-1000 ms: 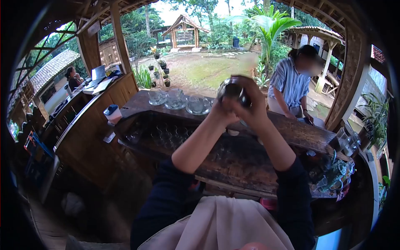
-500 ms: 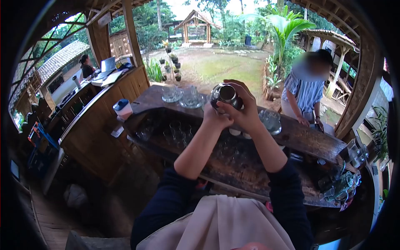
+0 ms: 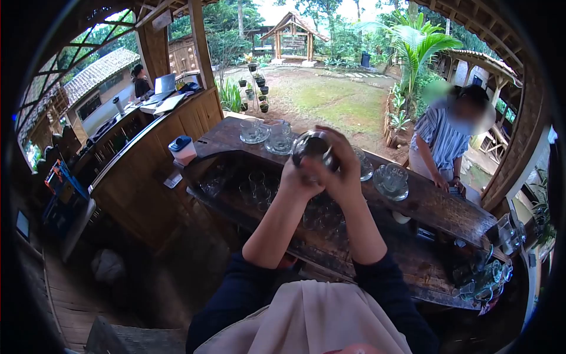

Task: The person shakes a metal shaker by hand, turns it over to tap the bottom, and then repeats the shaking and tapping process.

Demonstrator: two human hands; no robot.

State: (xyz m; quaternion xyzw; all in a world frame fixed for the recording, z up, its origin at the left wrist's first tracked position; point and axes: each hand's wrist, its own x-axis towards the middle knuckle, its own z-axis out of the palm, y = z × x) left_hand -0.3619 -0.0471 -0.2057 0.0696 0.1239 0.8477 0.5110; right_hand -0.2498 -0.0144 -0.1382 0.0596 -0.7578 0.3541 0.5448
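Note:
Above the wooden counter, my left hand (image 3: 300, 180) and my right hand (image 3: 344, 165) are both closed around a shiny, round, metal-rimmed container (image 3: 311, 144). The left grips it from below and the left side. Fingers of the right hand wrap over its far side, with the thumb across the front. Motion blur smears the container and the fingers, so its exact kind cannot be made out. Behind it on the counter stand glass cups on saucers (image 3: 278, 141), and more glass cups (image 3: 391, 180) sit to the right.
Clear glasses (image 3: 256, 190) stand on the lower shelf of the dark wooden counter (image 3: 436, 206). A lidded plastic tub (image 3: 183, 151) is at its left end. Glass jugs (image 3: 504, 233) crowd the right end. A person in a striped shirt (image 3: 439, 138) stands across the counter.
My view has turned slightly left, so the surroundings sit further right. The container has tilted, and its dark open mouth no longer shows clearly. Both hands keep hold of it.

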